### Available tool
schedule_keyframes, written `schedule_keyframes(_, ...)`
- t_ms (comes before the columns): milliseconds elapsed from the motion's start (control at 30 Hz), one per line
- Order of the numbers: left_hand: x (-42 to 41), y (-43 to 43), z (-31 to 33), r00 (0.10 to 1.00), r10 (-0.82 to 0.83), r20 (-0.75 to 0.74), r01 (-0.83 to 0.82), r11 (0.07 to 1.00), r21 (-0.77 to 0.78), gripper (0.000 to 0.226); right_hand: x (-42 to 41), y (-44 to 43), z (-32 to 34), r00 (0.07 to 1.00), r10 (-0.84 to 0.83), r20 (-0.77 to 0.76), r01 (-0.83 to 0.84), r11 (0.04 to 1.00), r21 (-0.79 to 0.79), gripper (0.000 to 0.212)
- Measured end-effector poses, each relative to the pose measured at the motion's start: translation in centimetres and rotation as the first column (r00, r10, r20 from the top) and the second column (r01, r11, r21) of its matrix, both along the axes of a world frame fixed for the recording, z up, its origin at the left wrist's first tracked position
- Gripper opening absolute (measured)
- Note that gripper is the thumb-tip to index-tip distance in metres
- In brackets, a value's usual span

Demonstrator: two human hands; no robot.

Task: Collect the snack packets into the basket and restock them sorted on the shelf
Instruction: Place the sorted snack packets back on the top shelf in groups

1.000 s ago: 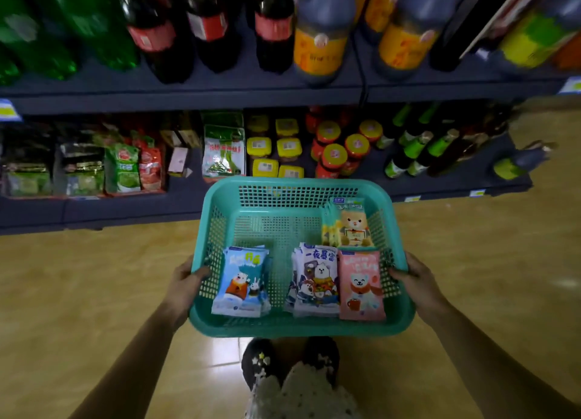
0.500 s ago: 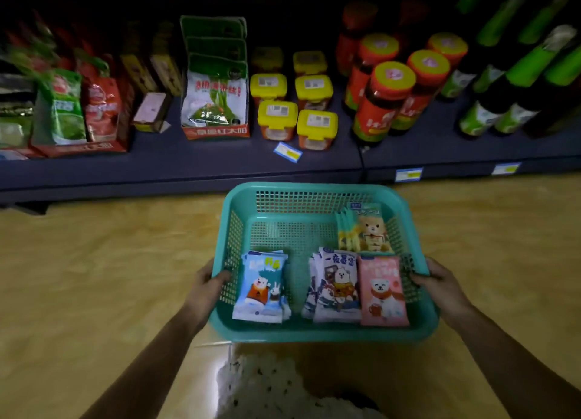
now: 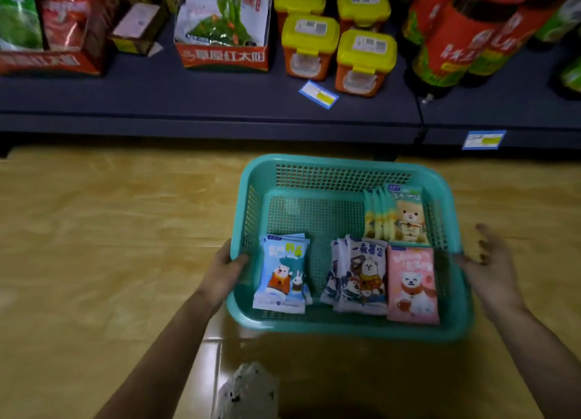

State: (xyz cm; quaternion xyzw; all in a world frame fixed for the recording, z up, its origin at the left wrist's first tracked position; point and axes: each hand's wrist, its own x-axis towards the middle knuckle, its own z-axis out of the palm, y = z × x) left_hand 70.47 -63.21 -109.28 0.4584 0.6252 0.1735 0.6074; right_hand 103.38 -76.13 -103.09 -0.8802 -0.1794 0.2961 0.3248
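A teal mesh basket (image 3: 342, 167) sits low over the wooden floor in front of the bottom shelf. Inside lie sorted stacks of snack packets: blue ones (image 3: 283, 274) at the near left, white-and-navy ones (image 3: 361, 277) in the middle, pink ones (image 3: 412, 285) at the near right, and yellow bear ones (image 3: 396, 216) at the far right. My left hand (image 3: 221, 271) grips the basket's left rim. My right hand (image 3: 492, 267) hovers just off the right rim, blurred, fingers spread, holding nothing.
The dark bottom shelf (image 3: 220, 104) runs across the top, carrying yellow-lidded tubs (image 3: 364, 60), a red display box of green-and-white pouches (image 3: 224, 25), red-labelled bottles (image 3: 456, 41) and boxed packets at the left. A loose price tag (image 3: 318, 94) lies on the shelf.
The view has dropped closer to the bottom shelf and the basket has gone down toward the floor. My right hand has let go of the right rim and opened.
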Motion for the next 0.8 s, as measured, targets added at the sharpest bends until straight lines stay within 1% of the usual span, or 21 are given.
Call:
schedule_keyframes(33, 0.0, 0.0, 0.0, 0.999, -0.010, -0.034, 0.010, 1.000, 0.013, 0.034, -1.0, 0.4, 1.0, 0.996, 0.024, 0.089, -0.031, 0.996, 0.079, 0.056)
schedule_keyframes(67, 0.0, 0.0, 0.0, 0.996, 0.002, -0.085, 0.005, 0.997, 0.077, 0.032, -2.6, 0.7, 1.9, 0.991, 0.085, 0.101, -0.100, 0.983, 0.157, 0.045)
schedule_keyframes(100, -0.2, 0.0, 0.0, 0.988, 0.046, -0.148, -0.015, 0.979, 0.204, 0.031, -4.6, 1.1, 2.5, 0.979, 0.194, 0.056, -0.201, 0.959, 0.199, 0.035)
schedule_keyframes(133, -0.5, 0.0, 0.1, 0.972, 0.112, -0.205, -0.030, 0.929, 0.368, 0.028, -6.7, 1.6, 2.4, 0.948, 0.318, -0.011, -0.310, 0.930, 0.198, 0.030)
schedule_keyframes(167, -0.8, 0.0, 0.4, 0.956, 0.172, -0.239, -0.024, 0.854, 0.519, 0.024, -8.7, 2.2, 1.7, 0.894, 0.443, -0.063, -0.430, 0.889, 0.158, 0.030)
schedule_keyframes(200, -0.8, 0.0, 0.9, 0.949, 0.201, -0.244, -0.007, 0.784, 0.621, 0.020, -10.4, 2.9, 0.7, 0.828, 0.553, -0.087, -0.545, 0.832, 0.103, 0.034)
schedule_keyframes(233, -0.7, 0.0, 1.4, 0.952, 0.194, -0.236, 0.017, 0.737, 0.676, 0.017, -12.0, 3.6, -0.6, 0.777, 0.624, -0.089, -0.623, 0.781, 0.039, 0.038)
schedule_keyframes(267, -0.6, -0.1, 1.9, 0.960, 0.168, -0.225, 0.039, 0.713, 0.700, 0.015, -13.4, 4.4, -2.1, 0.751, 0.656, -0.076, -0.659, 0.751, -0.028, 0.041)
schedule_keyframes(333, -0.1, -0.4, 2.4, 0.971, 0.129, -0.201, 0.050, 0.714, 0.699, 0.016, -15.7, 5.8, -4.2, 0.762, 0.644, -0.071, -0.648, 0.757, -0.087, 0.048)
schedule_keyframes(433, 0.5, -0.9, 2.2, 0.979, 0.124, -0.164, 0.013, 0.759, 0.651, 0.020, -17.5, 6.9, -6.5, 0.819, 0.544, -0.184, -0.559, 0.828, -0.040, 0.066)
schedule_keyframes(500, 0.6, -1.2, 1.8, 0.980, 0.109, -0.168, 0.015, 0.796, 0.605, 0.020, -17.9, 7.2, -7.1, 0.842, 0.495, -0.215, -0.515, 0.856, -0.046, 0.071)
schedule_keyframes(533, 0.5, -1.4, 1.7, 0.979, 0.098, -0.179, 0.026, 0.811, 0.584, 0.019, -18.0, 7.2, -7.3, 0.846, 0.485, -0.222, -0.506, 0.861, -0.045, 0.070)
schedule_keyframes(633, 0.3, -1.6, 1.8, 0.977, 0.100, -0.190, 0.019, 0.843, 0.538, 0.022, -18.3, 7.2, -7.8, 0.835, 0.489, -0.252, -0.509, 0.861, -0.016, 0.060)
schedule_keyframes(733, 0.5, -2.1, 2.0, 0.978, 0.118, -0.172, -0.015, 0.863, 0.506, 0.033, -18.5, 7.3, -7.6, 0.827, 0.478, -0.296, -0.493, 0.870, 0.027, 0.060)
schedule_keyframes(800, 0.6, -2.4, 2.1, 0.978, 0.087, -0.189, 0.019, 0.869, 0.495, 0.034, -18.1, 7.3, -6.5, 0.834, 0.454, -0.315, -0.460, 0.886, 0.061, 0.055)
